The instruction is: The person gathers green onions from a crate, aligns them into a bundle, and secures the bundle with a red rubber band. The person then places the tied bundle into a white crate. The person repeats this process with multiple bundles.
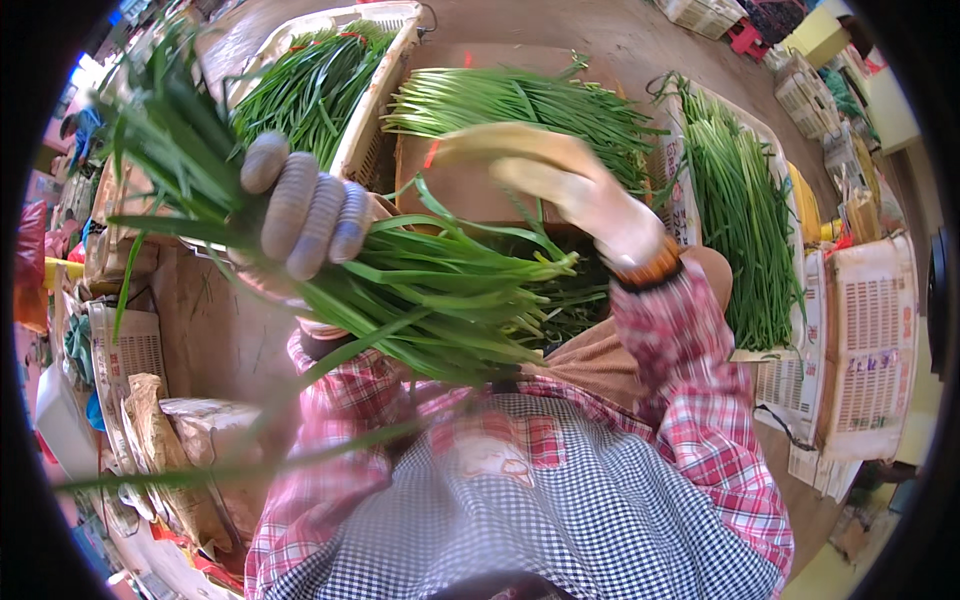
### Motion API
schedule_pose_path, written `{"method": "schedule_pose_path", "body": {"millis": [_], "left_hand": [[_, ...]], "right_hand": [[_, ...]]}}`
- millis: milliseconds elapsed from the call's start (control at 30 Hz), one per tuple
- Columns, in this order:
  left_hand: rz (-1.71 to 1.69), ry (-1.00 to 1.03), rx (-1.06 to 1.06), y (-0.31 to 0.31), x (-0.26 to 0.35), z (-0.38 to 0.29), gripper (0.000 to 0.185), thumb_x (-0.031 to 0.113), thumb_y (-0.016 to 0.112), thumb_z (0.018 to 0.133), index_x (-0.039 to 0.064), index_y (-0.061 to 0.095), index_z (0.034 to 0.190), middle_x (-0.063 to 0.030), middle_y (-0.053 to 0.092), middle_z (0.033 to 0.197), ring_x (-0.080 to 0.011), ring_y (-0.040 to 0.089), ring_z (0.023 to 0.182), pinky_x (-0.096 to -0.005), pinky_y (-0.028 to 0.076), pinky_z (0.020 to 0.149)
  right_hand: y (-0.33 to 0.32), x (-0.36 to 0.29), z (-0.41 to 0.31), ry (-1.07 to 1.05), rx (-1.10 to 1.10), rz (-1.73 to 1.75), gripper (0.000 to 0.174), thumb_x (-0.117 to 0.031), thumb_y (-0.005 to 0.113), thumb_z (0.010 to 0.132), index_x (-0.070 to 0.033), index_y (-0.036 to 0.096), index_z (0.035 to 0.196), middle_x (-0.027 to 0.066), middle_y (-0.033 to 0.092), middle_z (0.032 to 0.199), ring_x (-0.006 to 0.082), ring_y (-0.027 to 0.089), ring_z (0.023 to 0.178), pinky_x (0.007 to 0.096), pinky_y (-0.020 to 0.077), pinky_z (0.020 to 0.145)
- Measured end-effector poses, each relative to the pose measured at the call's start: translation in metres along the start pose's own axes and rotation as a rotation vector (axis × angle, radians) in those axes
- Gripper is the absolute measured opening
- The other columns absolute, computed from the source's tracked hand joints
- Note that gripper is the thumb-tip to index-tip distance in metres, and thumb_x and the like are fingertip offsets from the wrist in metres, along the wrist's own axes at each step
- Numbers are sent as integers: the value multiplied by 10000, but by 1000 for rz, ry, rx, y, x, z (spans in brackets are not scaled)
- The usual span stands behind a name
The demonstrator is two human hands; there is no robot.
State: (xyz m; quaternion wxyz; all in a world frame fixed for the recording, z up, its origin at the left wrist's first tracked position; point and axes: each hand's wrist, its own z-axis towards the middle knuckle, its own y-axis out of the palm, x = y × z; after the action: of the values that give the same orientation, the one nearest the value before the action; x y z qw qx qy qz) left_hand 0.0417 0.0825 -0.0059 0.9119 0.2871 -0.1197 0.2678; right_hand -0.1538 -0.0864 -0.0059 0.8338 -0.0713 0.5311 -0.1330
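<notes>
My left hand (304, 210), in a grey ribbed knit glove, is closed around a thick bunch of green chives (442, 300). Pale stem ends point right, while the leaves fan out to the upper left, blurred. One long leaf droops across my checked apron. My right hand (570, 180), in a yellowish-white glove blurred by motion, hangs to the right of the stem ends. Its thumb and fingers are apart with nothing seen between them. Beyond it, a pile of chives (517, 97) lies across a brown cardboard surface (457, 184).
A pale plastic crate (375, 90) holding chives stands ahead on the left. Another crate (787, 172) full of chives is at my right, beside a stacked, slotted crate (874, 352). Loose dark leaves (577, 300) lie low before my lap. Wrapped bundles (210, 435) lie at my left.
</notes>
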Motion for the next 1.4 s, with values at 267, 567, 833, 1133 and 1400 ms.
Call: {"method": "schedule_pose_path", "body": {"millis": [267, 567, 833, 1133, 1400], "left_hand": [[-96, 280, 393, -8, 26, -31, 311, 175, 695, 885, 43, 548, 1126, 47, 506, 764, -89, 505, 673, -304, 420, 738], [-136, 409, 623, -40, 30, -84, 326, 170, 692, 877, 23, 531, 1119, 25, 484, 808, -106, 487, 727, -322, 419, 781], [-81, 522, 741, -53, 35, -130, 364, 162, 708, 836, 27, 524, 1119, 28, 484, 844, -120, 508, 795, -324, 422, 858], [6, 517, 762, -67, 50, -171, 372, 178, 709, 840, 32, 536, 1134, 30, 514, 864, -125, 532, 839, -321, 428, 889], [-90, 548, 696, -66, 50, -178, 425, 181, 730, 825, 64, 517, 1174, 36, 516, 899, -127, 542, 878, -332, 411, 940]], "right_hand": [[49, 70, -29, 1044, -165, 883, 580, -414, 438, 1031, -9, 405, 1444, 73, 496, 1423, 157, 467, 1279, 301, 378, 1086], [59, 62, -105, 781, 55, 771, 410, -275, 601, 969, -38, 485, 1282, -46, 474, 658, 49, 369, 475, 223, 332, 481], [31, 17, -163, 656, 533, 602, 246, -266, 517, 1024, -60, 590, 913, -58, 348, 542, 69, 285, 440, 253, 246, 447], [32, 33, -178, 761, -342, -942, 361, -369, 670, 851, -136, 662, 1126, 138, 664, 935, 324, 638, 924, 440, 494, 852], [81, 75, -17, 409, 91, -544, 215, -266, 675, 871, -106, 688, 1014, 137, 697, 888, 326, 674, 822, 393, 531, 746]]}}
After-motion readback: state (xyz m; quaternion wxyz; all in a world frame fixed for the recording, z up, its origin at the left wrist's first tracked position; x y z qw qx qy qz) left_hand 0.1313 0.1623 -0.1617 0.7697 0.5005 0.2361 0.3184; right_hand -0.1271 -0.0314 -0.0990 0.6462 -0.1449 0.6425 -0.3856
